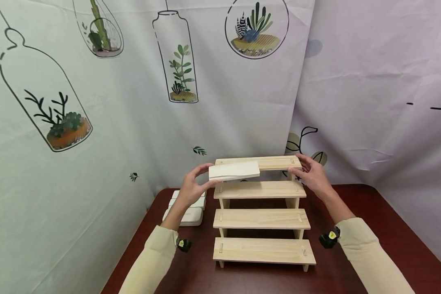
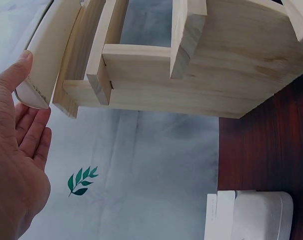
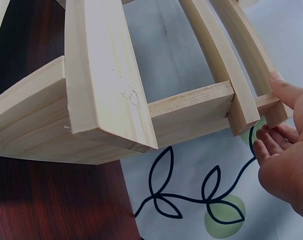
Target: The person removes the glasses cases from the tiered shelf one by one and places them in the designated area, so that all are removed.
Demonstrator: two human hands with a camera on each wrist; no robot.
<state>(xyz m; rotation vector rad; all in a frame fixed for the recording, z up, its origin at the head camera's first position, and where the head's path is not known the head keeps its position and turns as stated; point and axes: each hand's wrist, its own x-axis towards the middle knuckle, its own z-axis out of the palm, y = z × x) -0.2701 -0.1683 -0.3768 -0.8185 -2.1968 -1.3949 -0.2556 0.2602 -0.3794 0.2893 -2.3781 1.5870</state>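
A stepped wooden display rack (image 1: 264,218) with several light plank shelves stands on the table. My left hand (image 1: 194,185) pinches the left end of a flat white case (image 1: 235,170), thumb on the near side and fingers behind. In the head view the case overlaps the left part of the top shelf (image 1: 279,162). The left wrist view shows the case's rounded corner (image 2: 39,95) and small dark print near its end. My right hand (image 1: 313,174) grips the right end of the top shelf. In the right wrist view the thumb (image 3: 281,85) lies along that board's end.
More white flat cases (image 1: 185,214) lie on the table to the left of the rack. The dark red table (image 1: 367,245) reaches back to a white wall cloth (image 1: 235,102) printed with plants, close behind the rack.
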